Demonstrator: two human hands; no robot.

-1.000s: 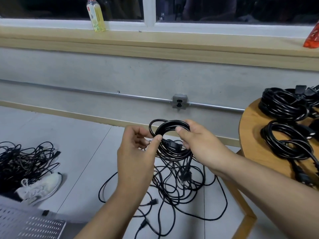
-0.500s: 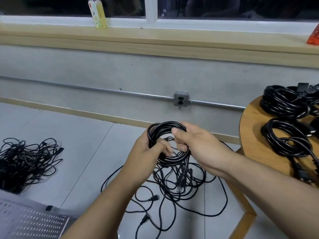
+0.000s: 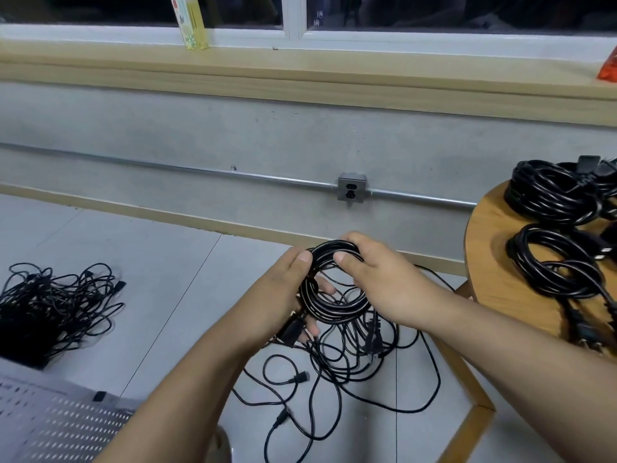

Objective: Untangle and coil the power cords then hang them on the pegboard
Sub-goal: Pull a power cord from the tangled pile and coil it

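The coil, a black power cord wound in several round loops, is held in the air between both hands, above the floor and in front of the wall. The left hand grips the left side of the coil: the thumb lies across the upper left strands, and the fingers pass behind and show through the loop opening. A black plug sits against the lower fingers of this hand. The right hand grips the top right of the coil, fingers curled over the outer strands and the thumb pressed on the inner side. A second plug hangs below the coil. Loose cords lie in open loops on the floor directly under the hands. A separate tangle of black cords lies on the floor well to the left. The pegboard, a white perforated panel, is at the lower left edge of the view. A round wooden table stands at the right and carries several coiled cords. A metal outlet is mounted on a conduit along the wall. A bottle of yellow liquid stands on the sill.
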